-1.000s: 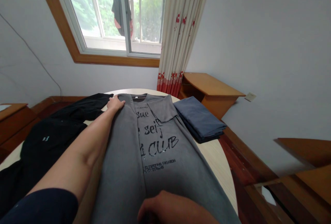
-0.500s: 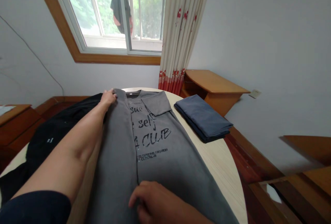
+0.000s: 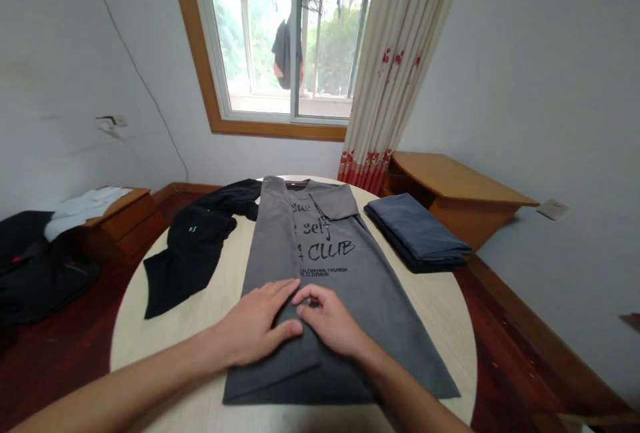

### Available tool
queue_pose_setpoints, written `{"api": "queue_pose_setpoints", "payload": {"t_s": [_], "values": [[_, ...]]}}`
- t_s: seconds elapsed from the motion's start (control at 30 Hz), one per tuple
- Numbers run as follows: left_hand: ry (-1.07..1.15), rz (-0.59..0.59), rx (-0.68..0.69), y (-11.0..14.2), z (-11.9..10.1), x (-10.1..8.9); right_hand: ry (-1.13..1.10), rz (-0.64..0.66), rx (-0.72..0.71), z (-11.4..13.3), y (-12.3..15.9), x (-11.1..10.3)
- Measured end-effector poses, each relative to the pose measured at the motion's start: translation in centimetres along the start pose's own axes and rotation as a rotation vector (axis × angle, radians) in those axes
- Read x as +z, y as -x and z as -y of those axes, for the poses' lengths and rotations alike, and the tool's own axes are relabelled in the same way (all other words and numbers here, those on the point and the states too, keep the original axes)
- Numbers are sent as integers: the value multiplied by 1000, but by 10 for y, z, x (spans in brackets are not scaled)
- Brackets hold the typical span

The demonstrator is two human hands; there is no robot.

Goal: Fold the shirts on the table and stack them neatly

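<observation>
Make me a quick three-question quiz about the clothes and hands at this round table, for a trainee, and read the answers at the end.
1. Multiple choice: how does the left hand meet the gray printed T-shirt?
A) pinching its collar
B) laid on it, palm down
C) raised high above it

2. True or false: a folded-over strip of the T-shirt cuts off part of its black lettering.

3. Fill in the blanks: in this view, the black garment lies to the ____ of the T-shirt, and the folded blue-gray cloth stack lies to the ____.

Key: 1. B; 2. true; 3. left, right.
</observation>
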State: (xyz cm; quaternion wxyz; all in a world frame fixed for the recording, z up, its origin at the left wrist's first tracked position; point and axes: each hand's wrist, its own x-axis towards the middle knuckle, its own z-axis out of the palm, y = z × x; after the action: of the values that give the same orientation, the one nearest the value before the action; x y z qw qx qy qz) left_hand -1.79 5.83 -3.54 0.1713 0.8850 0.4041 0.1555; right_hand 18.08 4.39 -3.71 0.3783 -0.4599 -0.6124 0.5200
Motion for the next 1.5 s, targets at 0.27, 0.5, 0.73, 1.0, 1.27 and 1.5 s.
{"api": "queue_pose_setpoints", "payload": {"t_s": [0.27, 0.5, 0.73, 1.0, 1.27, 1.5], "values": [[-174, -164, -151, 62, -39, 17, -487, -106, 143, 15, 17, 25], [-196, -258, -268, 96, -33, 2, -461, -132, 156, 13, 23, 28], [-178, -362, -249, 114, -38, 2, -132, -44, 177, -4, 20, 34], [-206, -366, -185, 120, -39, -3, -32, -33, 148, -2, 22, 31], [-277, -84, -308, 126, -44, -5, 385, 86, 173, -1, 28, 35], [-267, 219, -341, 126, -58, -33, 540, 239, 131, 14, 38, 35]]}}
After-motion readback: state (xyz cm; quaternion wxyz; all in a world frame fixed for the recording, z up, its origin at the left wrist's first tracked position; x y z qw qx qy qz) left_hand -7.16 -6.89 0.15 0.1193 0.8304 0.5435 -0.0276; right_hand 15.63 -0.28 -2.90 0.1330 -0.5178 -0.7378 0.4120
